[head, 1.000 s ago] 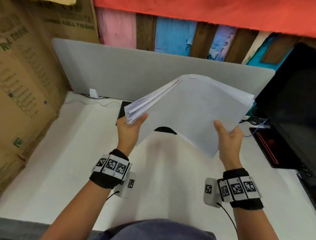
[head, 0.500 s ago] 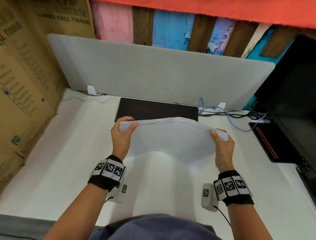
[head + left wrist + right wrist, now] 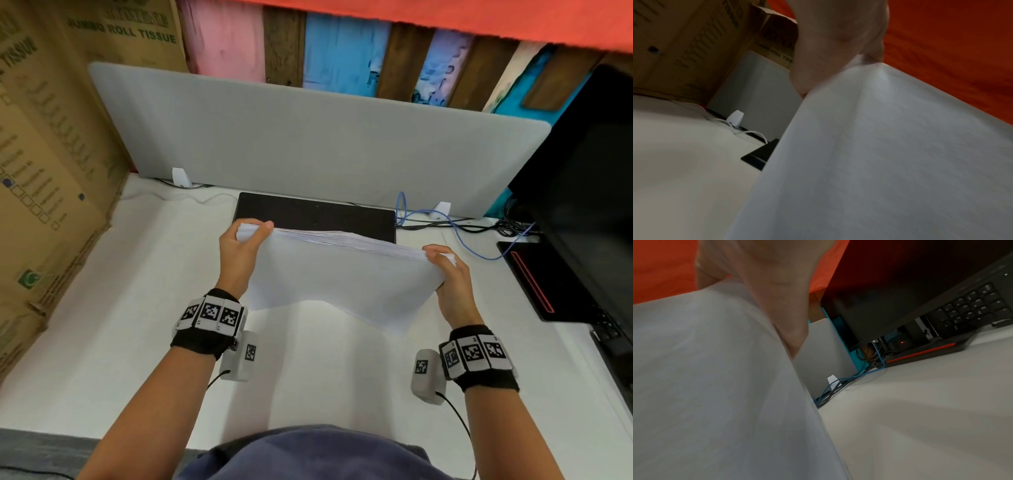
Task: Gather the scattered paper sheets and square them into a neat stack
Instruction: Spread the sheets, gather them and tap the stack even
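Lowered from chest height, stack (image 3: 342,274) hangs over table (image 3: 102,325), left hand (image 3: 239,253) and right hand (image 3: 448,277) pinching its ends; wrist views hide fingertips behind paper.

Matt white paper sheets (image 3: 329,274), smooth white desk (image 3: 120,308), grey felt-like divider (image 3: 308,137), brown cardboard box (image 3: 44,154).

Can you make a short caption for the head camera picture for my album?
Both hands, left hand and right hand, hold a paper stack upright above the white desk.
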{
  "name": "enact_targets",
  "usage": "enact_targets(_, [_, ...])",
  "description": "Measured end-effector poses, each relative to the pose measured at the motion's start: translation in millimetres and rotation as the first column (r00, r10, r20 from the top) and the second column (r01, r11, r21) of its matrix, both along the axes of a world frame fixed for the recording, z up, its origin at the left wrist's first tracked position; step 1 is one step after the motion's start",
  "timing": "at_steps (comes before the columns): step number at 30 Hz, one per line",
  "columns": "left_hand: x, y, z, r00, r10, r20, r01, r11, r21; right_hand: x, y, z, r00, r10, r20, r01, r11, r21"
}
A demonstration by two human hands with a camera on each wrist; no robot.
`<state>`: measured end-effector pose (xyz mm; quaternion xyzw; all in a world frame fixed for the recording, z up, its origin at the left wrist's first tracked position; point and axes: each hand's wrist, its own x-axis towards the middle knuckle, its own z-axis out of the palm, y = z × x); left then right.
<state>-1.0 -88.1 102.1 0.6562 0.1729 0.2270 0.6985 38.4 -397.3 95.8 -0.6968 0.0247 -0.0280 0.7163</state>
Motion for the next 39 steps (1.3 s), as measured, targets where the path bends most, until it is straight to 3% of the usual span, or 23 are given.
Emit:
enact_targets(12, [1, 2, -2, 0.996, -0.070, 0.046, 0.069, 0.997, 0.024, 2, 2, 4, 1.000, 0.000, -0.007, 0.000, 1.000, -0.025])
enact_targets(18, [-1, 0, -4, 0.987, -0.096, 0.127, 0.093, 0.995, 0.031, -1, 17, 2, 0.973, -0.231, -0.004, 0.231, 0.973, -0.018])
enact_targets(22, [-1, 6, -10, 0.996, -0.082, 0.018, 0.079, 0.988, 0.136, 1, 21, -1, 0.954, -0.300, 0.030, 0.300, 0.954, -0.006])
enact_targets(26, [1, 6, -8, 0.999, -0.043, 0.011, 0.042, 0.993, 0.109, 0, 18, 11, 0.946, -0.264, 0.190, 0.299, 0.936, -0.185])
enact_targets(28, [1, 5, -8, 0.999, -0.042, 0.010, 0.041, 0.993, 0.107, -2, 19, 26, 0.937, -0.186, 0.295, 0.309, 0.835, -0.456])
enact_targets(30, [2, 5, -9, 0.999, -0.042, 0.012, 0.040, 0.993, 0.111, -4, 29, 42, 0.910, 0.032, 0.413, 0.323, 0.569, -0.756])
enact_targets(31, [2, 5, -10, 0.999, -0.039, 0.012, 0.037, 0.993, 0.111, -5, 39, 49, 0.899, 0.187, 0.395, 0.286, 0.432, -0.856])
enact_targets(33, [4, 5, -10, 0.999, -0.040, 0.018, 0.038, 0.994, 0.107, -6, 67, 55, 0.889, 0.429, 0.161, 0.100, 0.160, -0.982])
enact_targets(35, [4, 5, -11, 0.999, -0.047, 0.019, 0.044, 0.992, 0.117, -1, 94, 53, 0.852, 0.520, -0.064, -0.042, -0.053, -0.998])
enact_targets(37, [4, 5, -12, 0.998, -0.050, 0.024, 0.046, 0.990, 0.132, 7, 113, 53, 0.838, 0.515, -0.183, -0.127, -0.142, -0.982])
enact_targets(39, [3, 6, -13, 0.999, -0.031, 0.033, 0.026, 0.991, 0.130, 14, 123, 57, 0.822, 0.520, -0.232, -0.191, -0.131, -0.973])
